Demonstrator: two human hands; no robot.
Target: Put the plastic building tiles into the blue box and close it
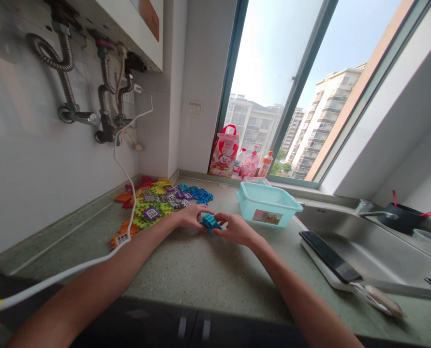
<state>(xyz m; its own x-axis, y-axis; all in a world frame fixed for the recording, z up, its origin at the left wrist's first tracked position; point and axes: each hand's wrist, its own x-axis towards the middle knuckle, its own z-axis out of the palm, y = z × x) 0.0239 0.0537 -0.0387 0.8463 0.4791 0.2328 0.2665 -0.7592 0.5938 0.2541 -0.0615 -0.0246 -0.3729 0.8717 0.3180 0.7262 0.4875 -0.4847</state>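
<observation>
Both my hands close around a small stack of teal interlocking plastic tiles [210,222] over the middle of the counter. My left hand [192,217] grips the stack from its left side, thumb and fingers curved about it. From the right, my right hand [235,228] pinches the same stack. Behind my left forearm lies a spread of loose interlocking tiles [157,199] in red, orange, yellow, green, grey, purple and blue. Some of them have white window-like grids. Just beyond my right hand stands a pale teal plastic bin [266,203] with a picture label; most of its inside is hidden.
A steel sink [346,241] lies to the right, with a dark phone-like slab [329,255] on a white object at its edge. A white cable [92,261] crosses over the left side. Bottles [250,164] and a red-and-white bag [224,153] line the windowsill.
</observation>
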